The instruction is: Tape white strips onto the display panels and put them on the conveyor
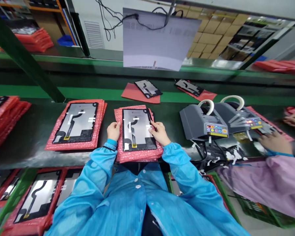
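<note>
A grey display panel (137, 129) with a black flex cable lies on a stack of red bubble-wrap sheets (137, 154) right in front of me. My left hand (113, 130) rests on the panel's left edge, fingers curled against it. My right hand (158, 132) lies on the right edge, fingers bent and pressing near a small white tape strip. Both sleeves are blue.
A second panel on red sheets (76, 124) lies to the left, more red stacks (3, 118) beyond. Two grey tape dispensers (204, 123) stand to the right, where a co-worker's hand (272, 142) in a pink sleeve works. Two panels (147, 88) sit on the belt behind.
</note>
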`<state>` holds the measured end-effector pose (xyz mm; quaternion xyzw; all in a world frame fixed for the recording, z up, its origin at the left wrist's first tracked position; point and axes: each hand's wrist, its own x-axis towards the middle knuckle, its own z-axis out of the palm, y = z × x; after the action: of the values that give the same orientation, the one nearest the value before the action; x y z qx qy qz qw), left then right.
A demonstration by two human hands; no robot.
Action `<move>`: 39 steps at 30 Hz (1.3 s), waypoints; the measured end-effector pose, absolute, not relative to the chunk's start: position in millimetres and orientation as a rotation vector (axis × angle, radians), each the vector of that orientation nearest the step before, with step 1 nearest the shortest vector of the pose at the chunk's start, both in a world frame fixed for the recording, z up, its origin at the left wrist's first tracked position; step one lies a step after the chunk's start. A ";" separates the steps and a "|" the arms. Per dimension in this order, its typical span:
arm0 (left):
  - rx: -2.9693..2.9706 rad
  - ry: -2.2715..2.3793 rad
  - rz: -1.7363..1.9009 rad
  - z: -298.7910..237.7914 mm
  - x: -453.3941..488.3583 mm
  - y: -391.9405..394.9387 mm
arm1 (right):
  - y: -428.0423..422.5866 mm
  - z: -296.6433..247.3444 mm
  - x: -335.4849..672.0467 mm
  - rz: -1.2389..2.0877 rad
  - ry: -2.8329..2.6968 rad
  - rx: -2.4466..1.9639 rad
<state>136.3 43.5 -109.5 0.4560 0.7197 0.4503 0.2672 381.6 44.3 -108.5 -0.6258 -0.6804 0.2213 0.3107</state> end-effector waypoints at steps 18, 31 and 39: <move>1.239 1.822 1.146 -96.1 138.8 8.4 | 63.5 -72.3 372.5 0.535 -1.869 -1.888; 1.393 1.937 1.070 -52.5 116.6 1.4 | 64.6 -37.4 340.5 0.481 -1.901 -1.697; 1.330 2.245 1.159 -1.5 -62.7 19.4 | 101.0 -11.7 169.7 0.949 -1.736 -1.314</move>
<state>-62.7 19.4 -1.5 0.4610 0.7782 0.4017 0.1430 169.7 101.0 -11.7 -0.5130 -0.6780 0.3706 0.3738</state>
